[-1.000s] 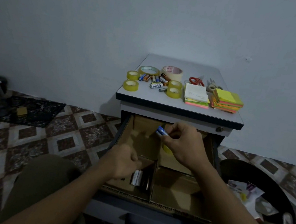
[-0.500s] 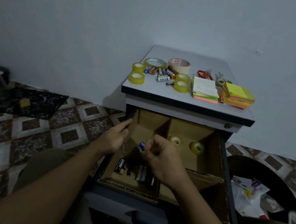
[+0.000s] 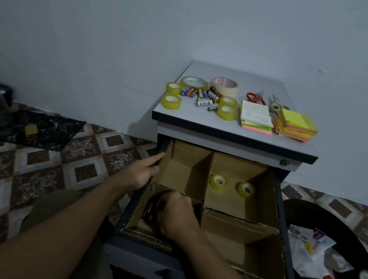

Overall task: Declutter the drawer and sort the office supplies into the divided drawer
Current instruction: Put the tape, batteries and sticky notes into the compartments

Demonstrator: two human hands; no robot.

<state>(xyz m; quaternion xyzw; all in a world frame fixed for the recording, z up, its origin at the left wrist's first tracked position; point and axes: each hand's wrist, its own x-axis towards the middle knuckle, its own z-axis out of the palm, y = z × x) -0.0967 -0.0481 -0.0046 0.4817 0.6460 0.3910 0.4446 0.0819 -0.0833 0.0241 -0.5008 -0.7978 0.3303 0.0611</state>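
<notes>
Fingers [image 3: 165, 204] of the right hand [image 3: 176, 214] curl among stored batteries [image 3: 148, 213] in the front-left compartment of the drawer [image 3: 131, 208], whether grasping one I cannot tell; left hand [image 3: 139, 173] rests straight-fingered on its rim; next, I judge, loose batteries [image 3: 202, 96] off the table [image 3: 204, 123].

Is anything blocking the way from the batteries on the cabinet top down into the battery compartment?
Only the right hand, which fills the front-left compartment above the stored batteries. The loose batteries lie uncovered between tape rolls. The left hand rests on the drawer's left wall, out of the way.
</notes>
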